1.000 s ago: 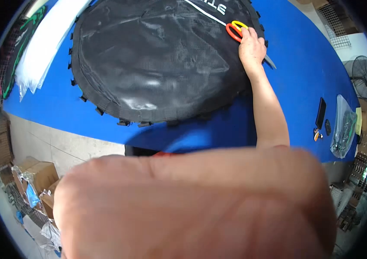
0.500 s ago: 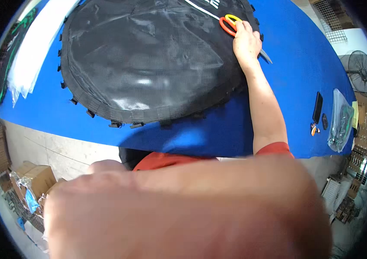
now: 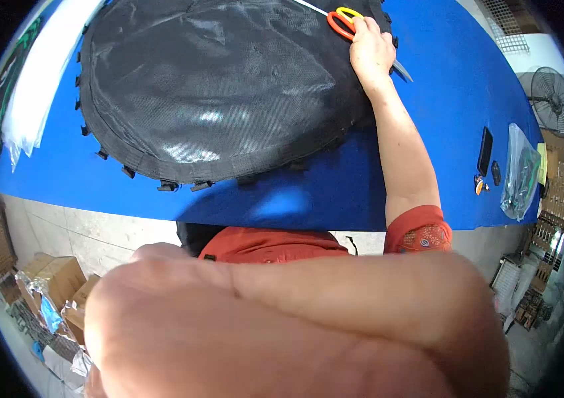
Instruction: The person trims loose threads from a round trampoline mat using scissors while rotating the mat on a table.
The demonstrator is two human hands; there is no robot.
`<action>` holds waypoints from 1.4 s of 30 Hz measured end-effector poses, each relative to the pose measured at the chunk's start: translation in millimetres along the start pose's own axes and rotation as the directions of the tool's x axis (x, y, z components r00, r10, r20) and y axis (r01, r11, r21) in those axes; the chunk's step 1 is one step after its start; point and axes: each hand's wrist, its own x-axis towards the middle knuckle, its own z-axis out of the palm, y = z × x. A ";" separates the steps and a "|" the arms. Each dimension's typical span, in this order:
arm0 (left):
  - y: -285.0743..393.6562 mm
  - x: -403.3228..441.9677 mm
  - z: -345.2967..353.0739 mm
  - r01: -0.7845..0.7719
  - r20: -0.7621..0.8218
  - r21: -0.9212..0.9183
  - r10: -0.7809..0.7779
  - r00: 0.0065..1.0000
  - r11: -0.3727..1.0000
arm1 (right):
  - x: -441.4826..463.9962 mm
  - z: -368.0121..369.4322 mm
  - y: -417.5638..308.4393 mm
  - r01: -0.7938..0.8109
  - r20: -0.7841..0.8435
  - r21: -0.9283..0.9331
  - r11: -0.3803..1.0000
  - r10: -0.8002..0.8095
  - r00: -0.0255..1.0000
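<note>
A large round black mesh mat (image 3: 209, 86), edged with small black tabs, lies on the blue table (image 3: 454, 113). At its upper right side my right hand (image 3: 373, 53) is closed over the middle of a pair of scissors (image 3: 340, 25). The red and yellow handles show above my fingers, and the grey blades point out to the lower right. My left hand (image 3: 282, 325) is very near the camera and fills the bottom of the view, blurred. Its fingers cannot be made out, nor whether it holds anything.
White plastic sheeting (image 3: 46, 73) lies at the table's left. On the right are a black phone-like object (image 3: 485, 151), small items and a clear bag (image 3: 519, 172). A fan (image 3: 553, 101) stands beyond. Cardboard boxes (image 3: 59, 277) are on the floor at lower left.
The view has shifted, so the mat, table and right hand appear higher and further left. More red clothing shows. My right hand stays on the scissors; my left hand remains close to the camera.
</note>
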 end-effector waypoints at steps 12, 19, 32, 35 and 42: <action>-1.9 -1.6 6.8 0.057 -0.063 -0.024 -0.058 0.996 0.998 | -1.0 4.8 3.6 -0.003 0.003 -0.015 1.000 0.003 1.000; -0.3 -3.4 6.2 0.087 -0.109 -0.038 -0.091 0.990 0.995 | 1.7 10.2 2.0 0.057 -0.166 0.016 0.998 -0.054 0.985; -2.3 -5.5 11.4 0.142 -0.189 -0.089 -0.157 0.969 0.986 | -1.1 3.7 -1.2 0.099 -0.225 0.024 0.995 -0.091 0.970; -1.9 -6.2 10.8 0.156 -0.198 -0.108 -0.175 0.965 0.982 | -1.1 2.2 -1.1 0.094 -0.221 0.022 0.995 -0.087 0.971; -2.7 -7.1 8.9 0.173 -0.250 -0.126 -0.200 0.948 0.977 | -2.3 3.9 -2.3 0.098 -0.242 0.028 0.995 -0.089 0.966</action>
